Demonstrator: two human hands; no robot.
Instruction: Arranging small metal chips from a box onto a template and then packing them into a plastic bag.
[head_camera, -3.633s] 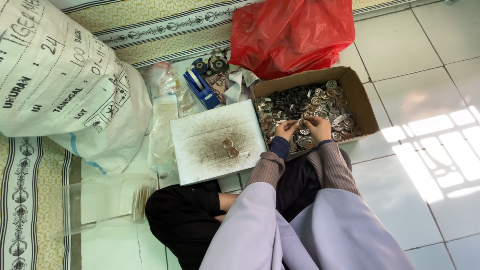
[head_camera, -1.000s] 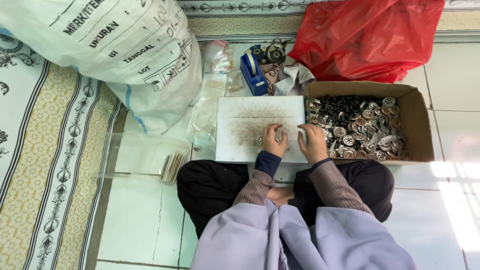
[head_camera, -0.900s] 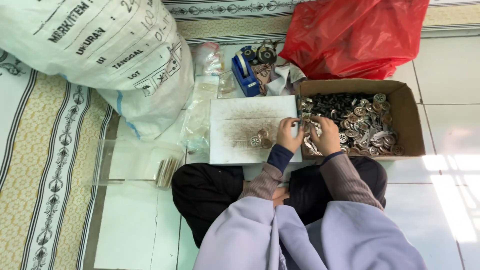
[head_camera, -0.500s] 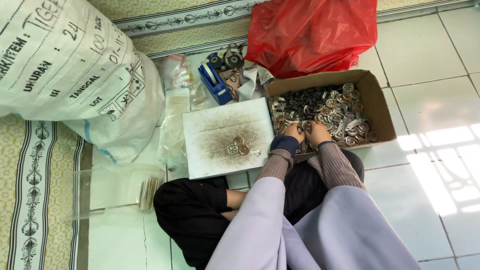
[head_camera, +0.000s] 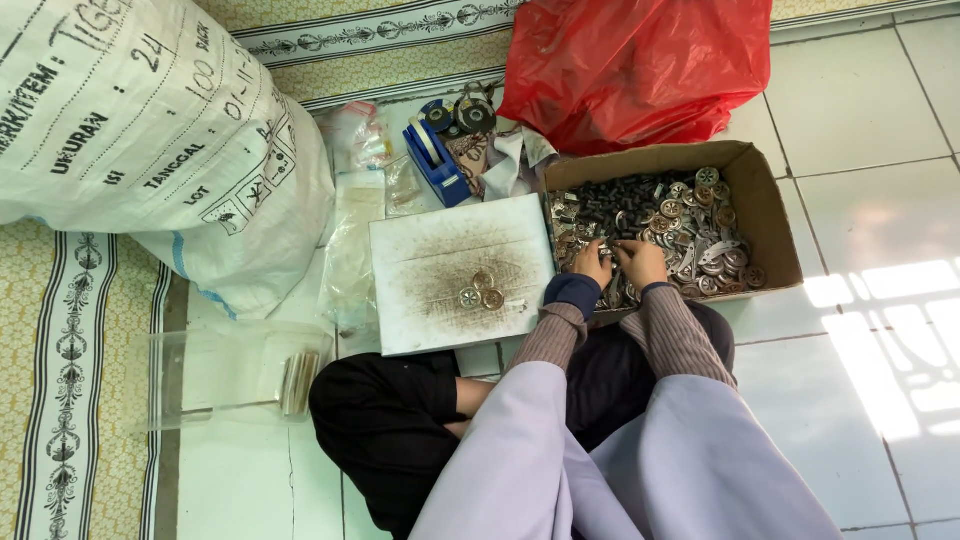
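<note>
I sit cross-legged on a tiled floor. Both hands reach into a brown cardboard box (head_camera: 770, 205) full of small round metal parts (head_camera: 690, 225). My left hand (head_camera: 594, 262) and my right hand (head_camera: 641, 263) rest side by side on the parts near the box's left front corner, fingers curled into the pile; what they hold is hidden. Left of the box lies a white board (head_camera: 440, 300) with a rusty stain, and three round metal parts (head_camera: 481, 291) sit on it.
A big white printed sack (head_camera: 140, 140) lies at the left. A red plastic bag (head_camera: 640, 60) sits behind the box. A blue tape dispenser (head_camera: 432, 158) and clear plastic bags (head_camera: 355, 240) lie between them. A clear plastic container (head_camera: 235, 372) stands at my left knee.
My hands went from the white board back into the box. The pieces on the board stay in place. The view has shifted with my head.
</note>
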